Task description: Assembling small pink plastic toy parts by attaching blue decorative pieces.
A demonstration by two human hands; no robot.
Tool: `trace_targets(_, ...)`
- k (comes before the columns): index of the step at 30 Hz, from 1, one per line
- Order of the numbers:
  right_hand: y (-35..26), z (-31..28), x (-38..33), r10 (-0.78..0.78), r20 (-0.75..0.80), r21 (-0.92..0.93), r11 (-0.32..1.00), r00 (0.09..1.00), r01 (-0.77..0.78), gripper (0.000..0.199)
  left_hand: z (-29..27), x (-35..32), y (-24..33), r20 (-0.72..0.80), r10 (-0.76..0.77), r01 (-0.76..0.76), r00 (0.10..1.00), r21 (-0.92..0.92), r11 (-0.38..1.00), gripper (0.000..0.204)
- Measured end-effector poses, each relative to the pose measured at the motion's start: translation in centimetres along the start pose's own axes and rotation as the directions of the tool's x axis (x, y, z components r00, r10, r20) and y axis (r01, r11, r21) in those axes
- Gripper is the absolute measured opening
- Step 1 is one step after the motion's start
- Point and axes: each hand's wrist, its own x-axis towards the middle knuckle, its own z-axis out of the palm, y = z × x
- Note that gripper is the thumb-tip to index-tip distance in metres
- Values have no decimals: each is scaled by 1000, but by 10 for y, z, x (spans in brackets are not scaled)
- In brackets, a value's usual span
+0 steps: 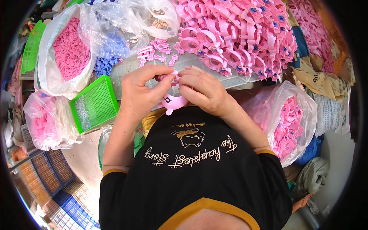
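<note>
My left hand and my right hand meet close to my chest, both pinching one pink plastic toy piece with a small cartoon face. The fingertips of both hands press on its upper part, where a thin pink strip shows between them. Just beyond my hands, a few loose small pink parts lie on the translucent work board.
A big heap of assembled pink rings covers the far right of the board. Clear bags hold pink parts, blue parts and more pink pieces. A green mesh tray sits at my left. Crates stand on the floor at lower left.
</note>
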Motion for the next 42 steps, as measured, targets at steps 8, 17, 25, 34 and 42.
trace_targets(8,3,7,2,-109,-28,-105,989,994,106,26,1,-4,0,25,48,-50,999,121,991,11)
trace_targets(17,2,24,-12,619,125,513,628,775,-585,42,-44,22,-55,-326,33,62,945,276,959,18)
trace_targets(25,2,35,-15,778,428,831,-139,460,-538,47,-20,17,-128,-190,223,-9,956,741,671,16)
trace_targets(34,7,12,-14,493,-15,290,835,870,-468,35,-13,19,-60,-158,-147,81,976,-362,929,17)
trace_targets(42,2,-7,4,124,-59,104,988,990,-118,40,3,2,-6,-70,199,-199,978,1,980,20)
